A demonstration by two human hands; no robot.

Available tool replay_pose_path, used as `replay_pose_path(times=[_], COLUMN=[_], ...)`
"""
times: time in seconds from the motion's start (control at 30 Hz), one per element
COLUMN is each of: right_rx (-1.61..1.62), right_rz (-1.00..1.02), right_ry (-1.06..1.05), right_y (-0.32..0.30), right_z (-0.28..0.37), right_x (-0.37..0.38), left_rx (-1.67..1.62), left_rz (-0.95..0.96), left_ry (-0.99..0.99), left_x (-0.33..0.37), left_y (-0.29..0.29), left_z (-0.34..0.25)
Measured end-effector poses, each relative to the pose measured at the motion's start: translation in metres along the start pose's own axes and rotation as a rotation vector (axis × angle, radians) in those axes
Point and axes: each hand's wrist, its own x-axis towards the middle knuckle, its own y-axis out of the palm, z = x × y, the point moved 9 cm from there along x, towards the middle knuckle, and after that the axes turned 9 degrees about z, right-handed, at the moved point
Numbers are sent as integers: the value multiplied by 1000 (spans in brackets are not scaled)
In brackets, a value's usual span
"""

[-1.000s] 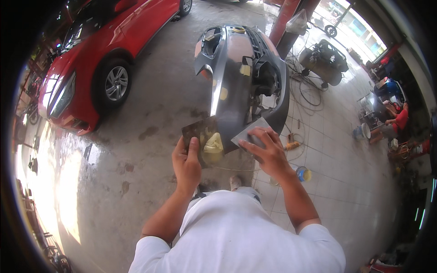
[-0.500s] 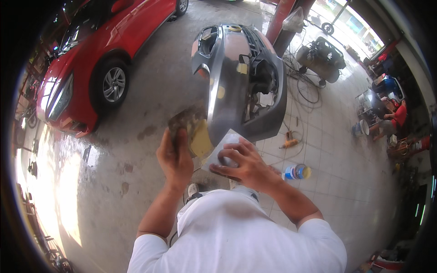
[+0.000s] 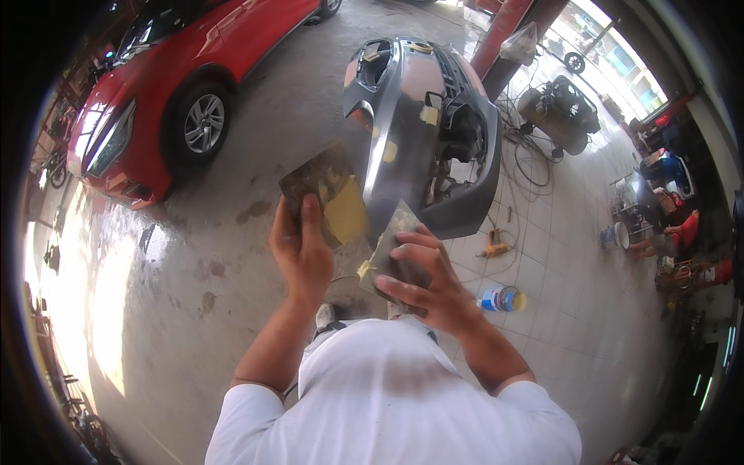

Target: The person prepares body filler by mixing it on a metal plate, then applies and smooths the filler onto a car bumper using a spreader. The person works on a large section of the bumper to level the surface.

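My left hand [image 3: 301, 252] is closed on the edge of a dark, stained mixing board [image 3: 304, 180], thumb on top. A thick patch of yellow body filler [image 3: 346, 213] covers the board's right part. In my right hand [image 3: 434, 283] is a flat grey metal putty spreader [image 3: 385, 252], tilted, with the fingers spread over its face. A dab of yellow filler [image 3: 366, 269] clings to the spreader's left edge, apart from the board. Just beyond both hands stands a grey car bumper [image 3: 407, 159] with several yellow filler spots on it.
A red car [image 3: 174, 85] is parked at the left. On the tiled floor at the right lie an orange tool [image 3: 494, 246] with a cord and a blue can [image 3: 500, 299]. Farther back are an air compressor [image 3: 559, 116], hoses and a red post [image 3: 515, 43]. A person in red [image 3: 682, 232] crouches at far right.
The spreader has turned more upright and now shows filler on its left edge. The board has tipped flatter, showing more of its face. The whole view has shifted slightly.
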Motion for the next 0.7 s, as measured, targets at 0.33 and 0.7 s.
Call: replay_pose_path(times=[0.33, 0.7], right_rx=[-412, -231], right_rz=[197, 417], right_ry=[272, 162], right_y=[-16, 36], right_z=[-79, -35], right_x=[-40, -38], left_rx=[211, 433], left_rz=[195, 125], left_ry=[-274, 68], left_x=[-46, -12], left_y=[3, 19], left_z=[39, 2])
